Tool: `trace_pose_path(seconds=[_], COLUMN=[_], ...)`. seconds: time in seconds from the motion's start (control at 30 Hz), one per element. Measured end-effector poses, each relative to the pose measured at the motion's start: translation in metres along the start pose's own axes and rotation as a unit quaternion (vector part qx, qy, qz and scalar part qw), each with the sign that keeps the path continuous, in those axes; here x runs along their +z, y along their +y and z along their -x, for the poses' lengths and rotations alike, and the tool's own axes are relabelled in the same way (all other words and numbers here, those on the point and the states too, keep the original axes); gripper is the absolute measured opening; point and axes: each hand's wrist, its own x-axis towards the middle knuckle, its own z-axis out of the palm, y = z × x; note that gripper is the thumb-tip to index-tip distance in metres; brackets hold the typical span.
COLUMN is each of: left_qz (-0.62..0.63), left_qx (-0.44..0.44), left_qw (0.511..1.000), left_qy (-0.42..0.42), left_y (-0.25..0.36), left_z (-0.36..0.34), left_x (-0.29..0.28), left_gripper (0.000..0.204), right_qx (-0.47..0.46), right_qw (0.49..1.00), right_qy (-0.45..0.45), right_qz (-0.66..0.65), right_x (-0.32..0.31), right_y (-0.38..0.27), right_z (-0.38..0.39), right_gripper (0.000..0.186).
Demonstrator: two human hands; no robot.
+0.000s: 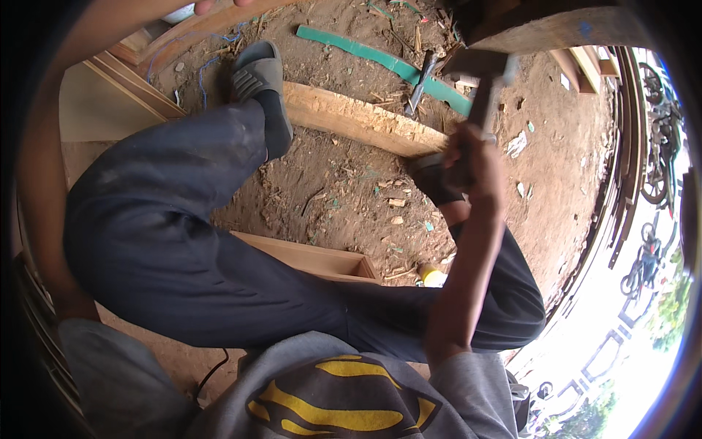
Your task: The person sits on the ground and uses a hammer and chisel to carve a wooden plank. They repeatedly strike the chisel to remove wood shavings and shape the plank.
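My right hand [475,164] is wrapped round the handle of a hammer [479,67], raised above the far end of a wooden plank [351,113]. The hammer is slightly blurred. The plank lies on the ground between my feet, its upper face rough and chipped. Just beyond it, a metal chisel-like tool [417,95] leans across a green strip [365,53]; no hand touches it. My left arm runs up the left side, and only a few fingertips of my left hand [208,6] show at the top edge, next to a wooden frame.
A sandal [256,73] is on my left foot, beside the plank. Wooden frames [124,95] stand at left; a hollow wooden piece [307,256] lies by my legs. A large timber [563,31] juts in at upper right. Chips and scraps litter the dirt [329,183]. Motorcycles [654,146] stand far right.
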Motion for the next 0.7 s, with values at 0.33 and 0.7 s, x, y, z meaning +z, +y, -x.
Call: trace_pose_path(seconds=[0.33, 0.7], left_qz=[0.014, 0.0], left_qx=[0.008, 0.001], left_qw=[1.0, 1.0], left_qy=[-0.013, -0.009], left_y=[-0.003, -0.001], left_z=[-0.005, 0.003], left_x=[-0.001, -0.003], left_gripper=[0.027, 0.027], right_qx=[-0.326, 0.138], right_qw=[0.941, 0.986], right_qy=[0.014, -0.01], right_qz=[-0.089, -0.097], right_x=[-0.039, -0.004], right_y=[-0.137, 0.127], right_z=[0.024, -0.074], right_gripper=[0.027, 0.013])
